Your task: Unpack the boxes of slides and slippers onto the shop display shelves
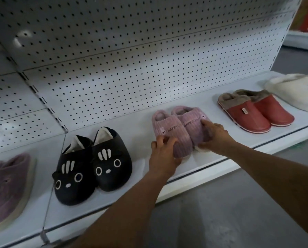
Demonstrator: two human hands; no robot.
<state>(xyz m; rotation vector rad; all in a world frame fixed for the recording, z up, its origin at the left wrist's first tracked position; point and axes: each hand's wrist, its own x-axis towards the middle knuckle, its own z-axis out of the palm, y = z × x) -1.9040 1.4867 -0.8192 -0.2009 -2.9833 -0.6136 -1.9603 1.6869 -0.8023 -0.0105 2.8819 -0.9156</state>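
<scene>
A pair of pink ribbed slippers with a lettered band sits side by side on the white display shelf, toes toward me. My left hand grips the toe of the left slipper. The toe of the right slipper is held by my right hand. To the left stands a pair of black cat-face slippers. On the right are red slippers with brown fur lining.
A purple fuzzy slipper lies at the far left of the shelf, a cream fluffy slipper at the far right. White pegboard backs the shelf. Grey floor runs below the shelf edge.
</scene>
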